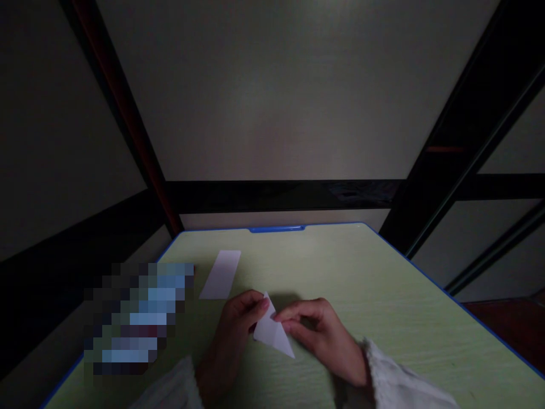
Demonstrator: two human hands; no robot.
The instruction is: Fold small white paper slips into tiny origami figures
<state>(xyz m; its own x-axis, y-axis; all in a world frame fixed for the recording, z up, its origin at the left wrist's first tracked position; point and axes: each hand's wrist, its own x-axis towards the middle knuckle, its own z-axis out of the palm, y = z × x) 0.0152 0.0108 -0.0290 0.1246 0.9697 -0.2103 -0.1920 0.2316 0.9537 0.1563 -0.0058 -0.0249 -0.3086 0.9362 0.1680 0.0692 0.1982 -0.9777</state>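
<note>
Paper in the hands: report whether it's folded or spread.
Folded: the held paper has a slanted, pointed outline, and tone edges across it look like layers.

Wearer's person | left sleeve (170,389): pale grey-white cloth, soft folds, left cuff (195,378) uneven-edged | right sleeve (404,378): matching pale cloth, creased, right cuff (369,360) ragged, fringe-like | left hand (238,318): bare | right hand (319,329): bare | exact shade and weave: indeterminable, dim light
</note>
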